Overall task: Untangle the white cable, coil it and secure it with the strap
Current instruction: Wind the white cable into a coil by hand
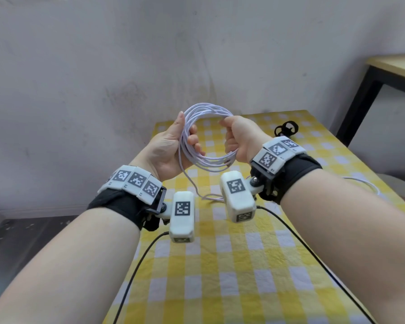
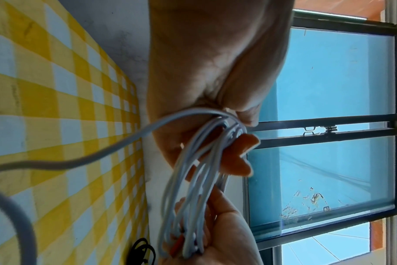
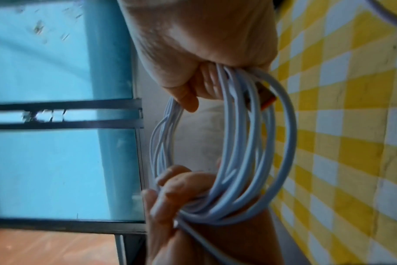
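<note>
While a black strap (image 1: 286, 129) lies on the yellow checked table (image 1: 220, 265) right of centre, both hands hold the white cable (image 1: 206, 136) up mid-frame as an upright ring facing the camera. Left hand (image 1: 171, 148) curls round its left side, right hand (image 1: 239, 139) clasps its right. A loose tail drops to the cloth between the wrists.

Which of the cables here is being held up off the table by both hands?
The white cable, wound into a coil and gripped by the left hand and right hand. The black cables lie on the checked tablecloth.
</note>
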Demonstrator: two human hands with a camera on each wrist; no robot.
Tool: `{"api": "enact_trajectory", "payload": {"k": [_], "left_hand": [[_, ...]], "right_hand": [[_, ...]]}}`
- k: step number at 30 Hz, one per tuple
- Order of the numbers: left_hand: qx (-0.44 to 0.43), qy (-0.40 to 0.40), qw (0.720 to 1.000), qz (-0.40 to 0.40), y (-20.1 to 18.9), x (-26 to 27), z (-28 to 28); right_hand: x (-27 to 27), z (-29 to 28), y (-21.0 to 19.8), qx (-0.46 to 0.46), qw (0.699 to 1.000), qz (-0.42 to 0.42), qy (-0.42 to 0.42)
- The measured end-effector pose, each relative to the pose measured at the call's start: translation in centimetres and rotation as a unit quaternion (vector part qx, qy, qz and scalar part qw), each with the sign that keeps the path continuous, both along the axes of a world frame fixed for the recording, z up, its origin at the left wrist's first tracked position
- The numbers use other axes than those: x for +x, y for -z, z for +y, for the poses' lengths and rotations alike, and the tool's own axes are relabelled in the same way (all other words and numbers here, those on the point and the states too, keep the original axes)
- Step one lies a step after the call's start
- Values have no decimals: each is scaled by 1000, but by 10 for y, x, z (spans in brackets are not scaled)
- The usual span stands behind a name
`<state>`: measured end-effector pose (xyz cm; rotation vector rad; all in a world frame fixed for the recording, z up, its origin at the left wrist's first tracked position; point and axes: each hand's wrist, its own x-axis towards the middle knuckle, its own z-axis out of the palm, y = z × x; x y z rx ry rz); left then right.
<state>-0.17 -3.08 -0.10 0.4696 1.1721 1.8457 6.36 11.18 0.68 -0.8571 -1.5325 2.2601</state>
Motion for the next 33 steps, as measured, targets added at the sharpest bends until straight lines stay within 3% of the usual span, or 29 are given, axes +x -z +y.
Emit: {"api": "enact_trajectory", "payload": {"k": [3, 5, 7, 10, 13, 16, 20, 25, 33], "left_hand": [[9, -23, 1000, -11, 1, 1, 2], [-6, -43, 999, -11, -2, 1, 3], [-40, -46, 998, -1, -5, 0, 3], [-108, -16, 994, 24, -8, -1, 2], [-140, 9, 990, 36, -9, 0, 1], [-109, -5, 994, 22, -6, 0, -1], [-48, -15, 999, 16, 1, 3, -3], [-23, -27, 999, 21, 2, 10, -3], [29, -46, 998, -33, 2, 9, 4]], "right_hand": [[-1, 3, 3, -36, 999, 0, 4], [1, 5, 5, -9, 1000, -12, -24], [3, 6, 5, 72, 995, -22, -66], [6, 4, 2, 223, 962, -22, -153], [9, -2, 0, 282, 936, -30, -209], [7, -4, 1, 235, 952, -31, -192], [3, 2, 3, 114, 990, -29, -78], [0, 4, 4, 5, 1000, 20, 11], [-2, 6, 8, -42, 999, 22, -28]]}}
